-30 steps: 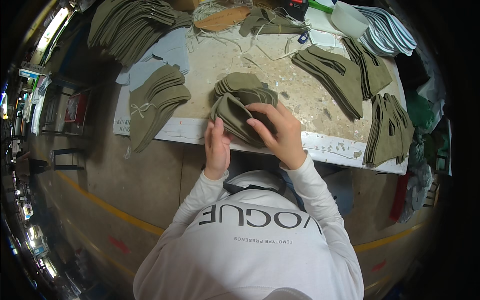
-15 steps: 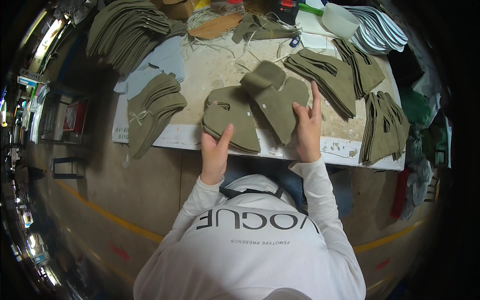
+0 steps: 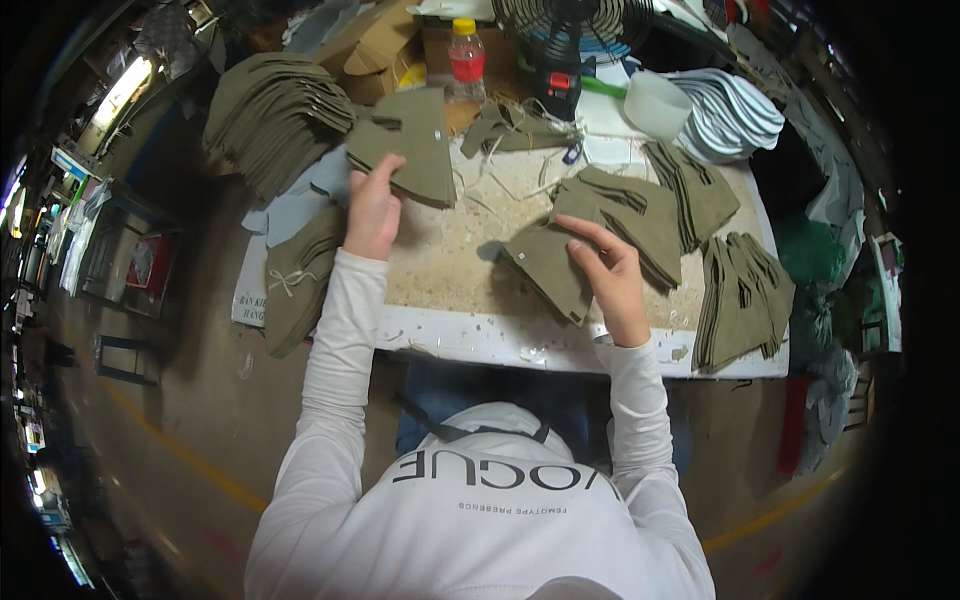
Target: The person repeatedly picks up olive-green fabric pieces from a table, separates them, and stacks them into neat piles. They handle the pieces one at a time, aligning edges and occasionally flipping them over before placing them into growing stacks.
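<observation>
My left hand (image 3: 374, 212) is raised over the far left of the table, its thumb and fingers closed on a small stack of olive fabric pieces (image 3: 425, 150). A small white mark shows near the stack's right edge. My right hand (image 3: 617, 285) pinches an olive fabric piece (image 3: 547, 268) between thumb and fingers, tilted low over the table; whether it is one layer or more I cannot tell. Just beyond that hand lies a fanned pile of similar olive pieces (image 3: 650, 215). Beside my left forearm sits a bundle of olive pieces tied with white string (image 3: 297, 282).
A tall olive stack (image 3: 275, 120) stands far left, pale blue pieces (image 3: 720, 112) far right. At the back are a yellow-capped bottle (image 3: 467, 62), a black fan (image 3: 572, 30) and a translucent white container (image 3: 657, 106). Another olive pile (image 3: 742, 300) lies near right. Thread scraps litter the tabletop (image 3: 450, 270).
My left hand has carried its stack away from me and to the left. The right hand has shifted nearer the fanned pile, turning its piece. The view has tipped up, showing more of the back.
</observation>
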`<state>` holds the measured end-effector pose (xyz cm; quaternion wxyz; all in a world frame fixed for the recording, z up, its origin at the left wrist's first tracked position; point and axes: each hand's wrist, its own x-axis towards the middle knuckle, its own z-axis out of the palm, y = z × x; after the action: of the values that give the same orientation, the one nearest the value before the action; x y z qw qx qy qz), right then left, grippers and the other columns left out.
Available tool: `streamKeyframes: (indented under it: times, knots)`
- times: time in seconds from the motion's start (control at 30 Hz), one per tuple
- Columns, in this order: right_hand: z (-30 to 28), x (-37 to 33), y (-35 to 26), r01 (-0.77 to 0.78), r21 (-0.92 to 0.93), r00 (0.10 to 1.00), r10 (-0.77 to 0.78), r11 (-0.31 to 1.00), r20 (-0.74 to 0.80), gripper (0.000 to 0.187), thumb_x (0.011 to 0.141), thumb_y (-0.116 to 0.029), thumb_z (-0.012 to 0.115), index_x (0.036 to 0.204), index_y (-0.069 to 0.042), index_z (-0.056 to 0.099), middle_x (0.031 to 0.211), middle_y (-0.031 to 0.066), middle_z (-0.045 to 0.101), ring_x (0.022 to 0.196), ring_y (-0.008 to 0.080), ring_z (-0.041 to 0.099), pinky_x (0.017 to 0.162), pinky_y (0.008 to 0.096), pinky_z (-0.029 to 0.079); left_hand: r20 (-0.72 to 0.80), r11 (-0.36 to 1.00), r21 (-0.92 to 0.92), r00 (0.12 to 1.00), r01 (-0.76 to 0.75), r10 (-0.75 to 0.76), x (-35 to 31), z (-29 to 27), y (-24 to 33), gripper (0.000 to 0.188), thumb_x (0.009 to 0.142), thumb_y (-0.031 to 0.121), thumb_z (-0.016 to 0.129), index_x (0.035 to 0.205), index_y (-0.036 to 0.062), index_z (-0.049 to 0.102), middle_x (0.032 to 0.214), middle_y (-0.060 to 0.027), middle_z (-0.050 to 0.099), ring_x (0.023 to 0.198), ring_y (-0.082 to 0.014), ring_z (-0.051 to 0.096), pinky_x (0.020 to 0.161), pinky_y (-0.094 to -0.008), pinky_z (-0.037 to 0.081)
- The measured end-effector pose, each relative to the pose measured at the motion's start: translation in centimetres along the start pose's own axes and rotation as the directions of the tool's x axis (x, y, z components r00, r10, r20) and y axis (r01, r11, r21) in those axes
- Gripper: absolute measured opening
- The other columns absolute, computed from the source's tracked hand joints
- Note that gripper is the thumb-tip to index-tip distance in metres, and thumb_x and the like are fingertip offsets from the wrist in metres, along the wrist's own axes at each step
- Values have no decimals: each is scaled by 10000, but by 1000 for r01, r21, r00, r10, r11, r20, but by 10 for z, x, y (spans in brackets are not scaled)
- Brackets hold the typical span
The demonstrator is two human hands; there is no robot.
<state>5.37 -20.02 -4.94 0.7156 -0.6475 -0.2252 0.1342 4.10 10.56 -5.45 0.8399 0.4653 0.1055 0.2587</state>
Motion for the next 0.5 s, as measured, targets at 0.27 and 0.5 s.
streamKeyframes:
  times: [0.27, 0.5]
  knots:
    - [28, 84, -13, 118, 260, 993, -121, 958, -5, 411, 948, -51, 586, 1356, -26, 550, 1222, 65, 638, 1019, 94, 614, 858, 206, 490, -361, 974, 54, 913, 222, -188, 21, -41, -69, 486, 790, -78, 532, 1252, 64, 479, 1137, -115, 584, 1009, -291, 611, 824, -499, 554]
    - [52, 86, 63, -303, 124, 950, 310, 945, -42, 512, 891, 8, 590, 1391, -58, 504, 1239, 67, 600, 1005, 150, 620, 719, 290, 581, -216, 968, 249, 976, 40, 15, -83, -4, -46, 844, 833, -46, 602, 1541, 83, 161, 1452, -173, 370, 1311, -284, 403, 1038, -349, 391]
